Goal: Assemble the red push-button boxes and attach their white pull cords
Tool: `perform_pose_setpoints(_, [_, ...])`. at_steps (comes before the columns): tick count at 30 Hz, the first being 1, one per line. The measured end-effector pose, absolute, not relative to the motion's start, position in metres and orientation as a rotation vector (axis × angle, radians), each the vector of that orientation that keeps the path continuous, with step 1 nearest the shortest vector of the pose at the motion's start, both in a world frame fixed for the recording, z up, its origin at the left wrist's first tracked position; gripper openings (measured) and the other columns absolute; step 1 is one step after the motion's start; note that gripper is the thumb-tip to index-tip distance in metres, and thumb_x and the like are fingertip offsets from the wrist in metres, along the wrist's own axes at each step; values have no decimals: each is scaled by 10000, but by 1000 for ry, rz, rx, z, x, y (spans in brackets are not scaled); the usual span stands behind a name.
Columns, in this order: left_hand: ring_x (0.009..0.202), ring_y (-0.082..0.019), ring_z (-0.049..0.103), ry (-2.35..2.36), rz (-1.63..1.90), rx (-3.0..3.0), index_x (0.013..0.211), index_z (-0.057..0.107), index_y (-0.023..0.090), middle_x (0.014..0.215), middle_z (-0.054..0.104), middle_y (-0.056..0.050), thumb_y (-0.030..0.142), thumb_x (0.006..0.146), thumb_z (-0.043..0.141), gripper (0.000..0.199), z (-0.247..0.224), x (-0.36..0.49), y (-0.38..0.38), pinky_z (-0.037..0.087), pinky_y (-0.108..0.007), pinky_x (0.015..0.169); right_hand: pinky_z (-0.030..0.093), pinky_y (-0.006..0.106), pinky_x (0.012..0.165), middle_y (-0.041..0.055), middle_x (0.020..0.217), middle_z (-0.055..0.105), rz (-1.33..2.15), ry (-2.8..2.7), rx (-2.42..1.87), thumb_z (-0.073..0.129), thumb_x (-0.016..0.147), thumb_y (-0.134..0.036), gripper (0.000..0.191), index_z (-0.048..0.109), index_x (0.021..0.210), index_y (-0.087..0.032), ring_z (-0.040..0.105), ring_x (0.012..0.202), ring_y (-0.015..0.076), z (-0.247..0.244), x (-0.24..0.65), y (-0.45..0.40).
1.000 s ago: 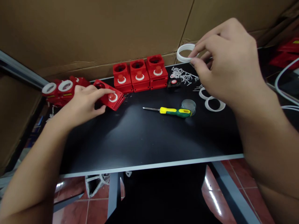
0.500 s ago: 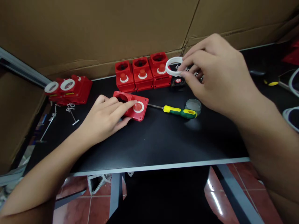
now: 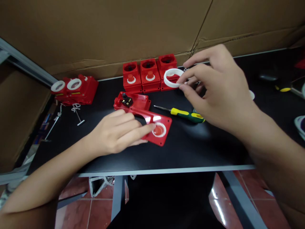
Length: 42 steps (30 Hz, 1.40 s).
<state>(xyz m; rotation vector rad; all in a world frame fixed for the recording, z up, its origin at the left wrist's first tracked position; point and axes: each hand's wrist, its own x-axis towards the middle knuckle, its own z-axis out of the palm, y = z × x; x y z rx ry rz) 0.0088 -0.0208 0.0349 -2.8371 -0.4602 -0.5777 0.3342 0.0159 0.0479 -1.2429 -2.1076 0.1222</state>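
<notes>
My left hand grips a red cover plate, its index finger lying by the white-ringed button and the thumb underneath. The plate also has a large round opening, partly covered by my fingers. Just behind it sits an open red box base with a small black switch part inside. Between thumb and fingertips, my right hand pinches a white ring, raised above the table. Below that ring lies a yellow-and-green screwdriver, its tip pointing left.
Several red boxes stand in a row against the cardboard wall. At the left, more red boxes carry white rings, with small metal T-bars on cords nearby. The black table's front edge runs below my hands.
My left hand has drawn the red cover plate toward me and right, off the box base, which now shows open behind it. The white ring in my right hand has dropped slightly.
</notes>
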Motion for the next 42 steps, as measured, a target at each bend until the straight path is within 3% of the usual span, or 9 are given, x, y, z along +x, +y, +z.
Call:
perform_pose_setpoints(6, [911,-207,823,-516,-475,-3044,1733,446,218,1020,835,-36,233,1219,626,544,21,17,-26,584,-269,677,678,554,850,127,1505,744,265,-2266,-1124,645,1051,-233,86,706,1037,-292,809,920,301,36,329,11])
perform_pose_setpoints(10, [985,-231,843,-549,-523,-2991,1653,502,205,1105,851,-87,292,1253,586,418,14,14,-21,663,-301,805,651,581,923,91,1302,803,312,-2320,-1079,641,1002,-194,127,682,1012,-314,804,1106,374,29,327,13])
perform_pose_setpoints(14, [1139,-265,835,-579,-657,-2980,1573,546,191,1240,841,-131,304,1201,713,422,17,13,-19,689,-347,957,636,535,902,54,1234,827,439,-2310,-1043,658,1001,-200,128,677,995,-327,787,990,313,34,327,11])
perform_pose_setpoints(18, [996,-258,799,-925,-642,-2929,1514,569,218,1198,781,-100,437,1174,757,446,25,11,-22,671,-365,869,600,461,746,6,1254,852,700,-2307,-974,700,981,-235,100,690,977,-334,777,906,266,42,325,4])
perform_pose_setpoints(22, [840,-206,745,-1260,-559,-2986,1517,544,231,1283,721,-98,489,1107,835,564,27,9,-25,649,-343,751,565,423,665,33,1298,822,862,-2337,-862,714,978,-222,97,692,963,-315,739,848,241,40,316,-4])
perform_pose_setpoints(28, [882,-214,782,-1233,-566,-3051,1562,551,229,1354,769,-111,442,1106,847,583,18,13,-24,674,-344,832,590,401,755,73,1277,774,837,-2375,-764,724,1029,-194,113,662,996,-282,725,869,218,28,312,-4])
perform_pose_setpoints(32, [926,-202,802,-1269,-599,-3142,1530,589,221,1316,795,-78,380,1078,885,563,15,15,-23,680,-325,921,596,414,868,101,1298,791,755,-2420,-722,758,1079,-279,83,680,1069,-252,736,1068,266,23,314,1])
perform_pose_setpoints(37, [885,-165,790,-1416,-788,-3305,1498,623,217,1216,808,-27,391,1017,945,604,14,16,-21,686,-270,851,582,435,895,121,1289,817,731,-2482,-697,751,1085,-264,67,701,1106,-227,714,1115,296,20,313,2])
perform_pose_setpoints(42, [890,-138,783,-1471,-938,-3383,1382,692,212,1159,816,-4,379,986,971,513,15,17,-18,694,-238,843,576,429,866,140,1281,823,713,-2507,-688,737,1105,-278,75,722,1125,-207,699,1089,294,21,314,2])
